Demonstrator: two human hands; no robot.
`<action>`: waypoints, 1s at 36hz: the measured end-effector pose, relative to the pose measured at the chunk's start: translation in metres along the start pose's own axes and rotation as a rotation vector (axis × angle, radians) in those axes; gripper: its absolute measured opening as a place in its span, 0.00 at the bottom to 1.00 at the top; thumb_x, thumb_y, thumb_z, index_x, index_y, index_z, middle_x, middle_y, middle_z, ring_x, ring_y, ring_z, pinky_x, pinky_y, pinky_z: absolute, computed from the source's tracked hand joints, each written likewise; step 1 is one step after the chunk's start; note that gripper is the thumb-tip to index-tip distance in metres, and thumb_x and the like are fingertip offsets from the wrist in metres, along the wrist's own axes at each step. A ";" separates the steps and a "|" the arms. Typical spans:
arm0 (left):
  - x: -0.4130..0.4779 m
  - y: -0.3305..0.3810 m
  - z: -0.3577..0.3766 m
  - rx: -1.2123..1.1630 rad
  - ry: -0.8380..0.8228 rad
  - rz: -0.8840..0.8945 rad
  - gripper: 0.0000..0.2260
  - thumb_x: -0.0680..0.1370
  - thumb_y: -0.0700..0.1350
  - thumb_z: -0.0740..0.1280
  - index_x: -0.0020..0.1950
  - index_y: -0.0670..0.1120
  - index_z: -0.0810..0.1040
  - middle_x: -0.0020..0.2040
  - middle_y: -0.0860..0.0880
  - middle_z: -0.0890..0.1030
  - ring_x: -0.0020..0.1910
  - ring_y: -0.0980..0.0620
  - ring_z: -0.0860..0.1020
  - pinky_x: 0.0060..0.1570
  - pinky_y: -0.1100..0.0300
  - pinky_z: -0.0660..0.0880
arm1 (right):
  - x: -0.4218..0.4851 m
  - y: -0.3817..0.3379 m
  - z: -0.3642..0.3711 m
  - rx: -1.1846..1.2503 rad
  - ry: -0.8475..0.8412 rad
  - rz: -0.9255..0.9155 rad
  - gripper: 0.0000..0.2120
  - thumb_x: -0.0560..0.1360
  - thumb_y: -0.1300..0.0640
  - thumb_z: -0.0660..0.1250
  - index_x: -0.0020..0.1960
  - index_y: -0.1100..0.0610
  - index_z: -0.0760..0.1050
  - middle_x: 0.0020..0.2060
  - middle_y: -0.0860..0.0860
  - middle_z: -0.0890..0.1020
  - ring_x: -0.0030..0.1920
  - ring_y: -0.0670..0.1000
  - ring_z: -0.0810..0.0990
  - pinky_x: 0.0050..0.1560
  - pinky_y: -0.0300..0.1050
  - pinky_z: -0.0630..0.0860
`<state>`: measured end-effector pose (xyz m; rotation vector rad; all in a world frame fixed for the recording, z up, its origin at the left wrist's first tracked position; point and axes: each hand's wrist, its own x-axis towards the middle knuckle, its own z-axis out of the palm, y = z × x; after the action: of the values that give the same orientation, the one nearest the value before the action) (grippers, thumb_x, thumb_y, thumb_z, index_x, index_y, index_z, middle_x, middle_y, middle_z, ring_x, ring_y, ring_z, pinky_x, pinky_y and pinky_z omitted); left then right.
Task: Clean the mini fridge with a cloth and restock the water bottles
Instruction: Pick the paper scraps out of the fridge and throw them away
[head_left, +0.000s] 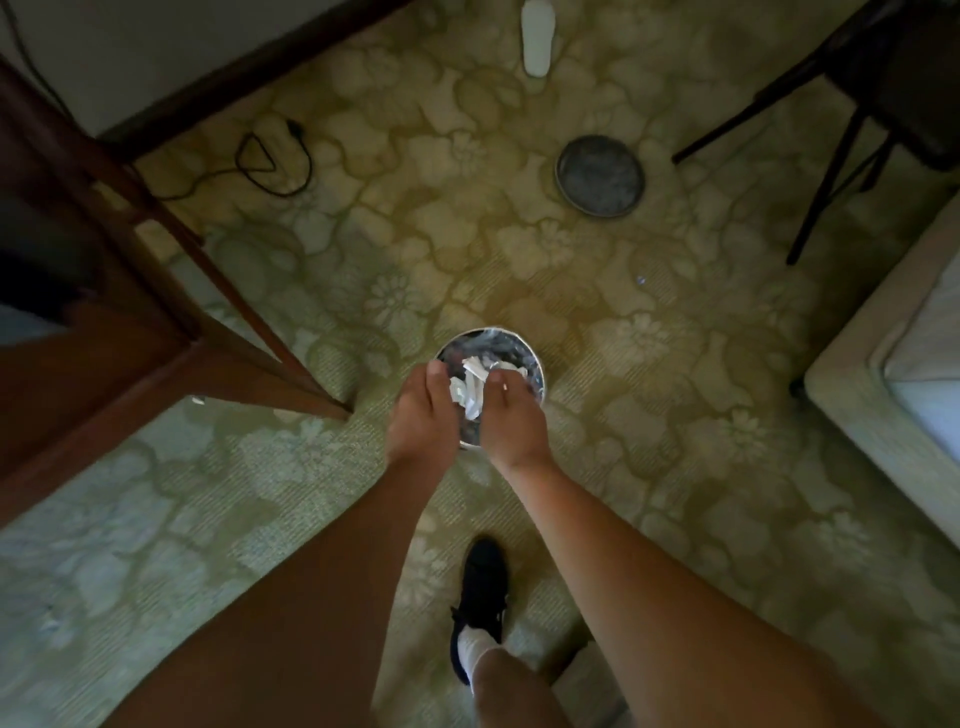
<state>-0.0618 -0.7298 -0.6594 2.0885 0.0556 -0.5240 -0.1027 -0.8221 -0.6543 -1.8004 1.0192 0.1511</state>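
**Hands/task items.** Both hands are over the bin (540, 364), centre of frame.
- right hand (511, 415): thumb and fingers pinch a white wad (470, 387). It's crumpled; cloth or paper, can't tell.
- left hand (423, 410): thumb is just beside the wad. Fingers are hidden under the back of the hand, so grip not confirmed.
- mini fridge and water bottles: not in view. Nothing here shows wipe-down or restock as done.

**Risks (my judgement).**
1. If the wad is the cleaning cloth, letting go here drops it into the rubbish and fouls it.
2. The bin looks light and sits on soft carpet (675, 467). Pressing down off-centre could tip it.
3. A cable (270, 161) lies loose at upper left, a trip hazard if I step that way.
4. My shoe (480, 587), bottom centre, is near the bin, so a careless step fwd could knock it.

**Surface/room.** The carpet is floral, olive/beige, and the light is dim. A wooden cabinet (104, 322) fills the left edge. A round lid (600, 176), or maybe a tray, lies upper right of centre, well apart from the bin. There's a white slipper (537, 36) at the top edge, black legs (831, 171) at upper right, and a bed (883, 395) corner at the right edge.
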 end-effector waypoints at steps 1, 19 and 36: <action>-0.009 0.005 -0.014 0.005 0.005 0.025 0.19 0.87 0.53 0.51 0.61 0.45 0.78 0.55 0.46 0.82 0.55 0.45 0.79 0.52 0.54 0.73 | -0.015 -0.010 0.002 -0.010 -0.003 -0.023 0.18 0.86 0.52 0.51 0.66 0.59 0.74 0.61 0.56 0.80 0.62 0.55 0.77 0.55 0.40 0.67; -0.178 -0.054 -0.365 0.069 0.260 0.277 0.17 0.86 0.53 0.54 0.56 0.45 0.78 0.50 0.46 0.82 0.53 0.42 0.79 0.52 0.47 0.74 | -0.322 -0.167 0.174 -0.096 -0.134 -0.419 0.16 0.85 0.46 0.54 0.63 0.51 0.76 0.58 0.52 0.80 0.60 0.54 0.77 0.57 0.48 0.71; -0.246 -0.095 -0.662 0.220 0.708 0.247 0.14 0.86 0.49 0.56 0.56 0.45 0.79 0.51 0.45 0.81 0.49 0.39 0.79 0.49 0.47 0.73 | -0.494 -0.340 0.343 -0.210 -0.327 -0.737 0.16 0.85 0.47 0.55 0.65 0.53 0.75 0.59 0.55 0.81 0.61 0.56 0.77 0.60 0.48 0.72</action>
<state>-0.0804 -0.0949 -0.3358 2.3583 0.1512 0.3884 -0.0639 -0.2199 -0.3175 -2.1401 0.0781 0.0905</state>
